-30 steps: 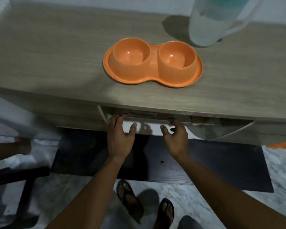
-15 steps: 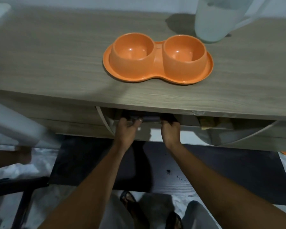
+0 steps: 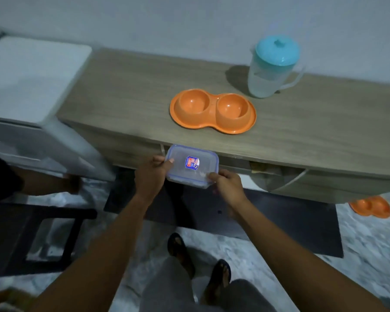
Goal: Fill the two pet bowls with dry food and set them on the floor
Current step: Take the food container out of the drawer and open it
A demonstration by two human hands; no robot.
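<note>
Both hands grasp a clear lidded container (image 3: 192, 165) just in front of the table's edge: the left hand (image 3: 150, 176) clasps its left side, thumb on the lid, and the right hand (image 3: 229, 184) pinches its near right corner. The lid has a blue seal rim and a red-and-blue sticker; its contents cannot be made out. Beyond it, on the wooden table (image 3: 313, 122), sits the orange double pet bowl (image 3: 212, 111), both cups empty. Near it stands a translucent jug (image 3: 271, 66) with a teal lid.
</note>
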